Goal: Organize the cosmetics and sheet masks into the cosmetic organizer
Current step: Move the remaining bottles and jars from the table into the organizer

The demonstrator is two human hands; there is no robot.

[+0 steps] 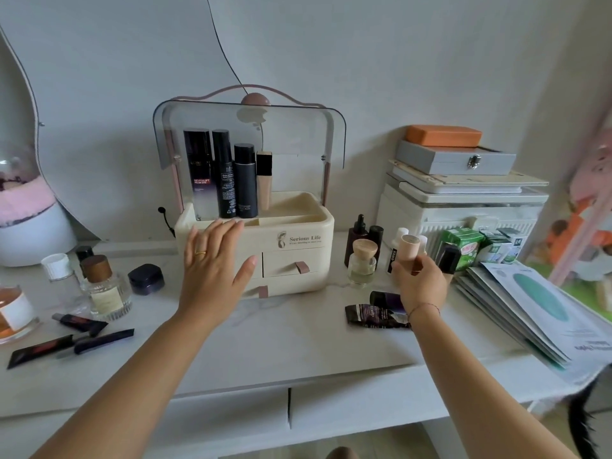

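Observation:
A cream cosmetic organizer (298, 223) with a raised clear lid stands at the middle of the white table. Its upper tray holds three dark bottles (225, 173) and a beige foundation tube (264, 180). My left hand (213, 260) lies flat and open against the organizer's front left. My right hand (419, 279) is closed around a peach-coloured tube (408, 251) to the organizer's right. A stack of sheet masks (536, 309) lies at the right edge. Dark tubes (374, 315) lie under my right wrist.
To the left stand perfume bottles (101, 286), a dark jar (146, 278) and several flat tubes (71, 339). Small bottles (362, 256) cluster right of the organizer. Behind them rise stacked boxes (460, 180) and green cartons (463, 246). A mirror (20, 127) leans at the far left.

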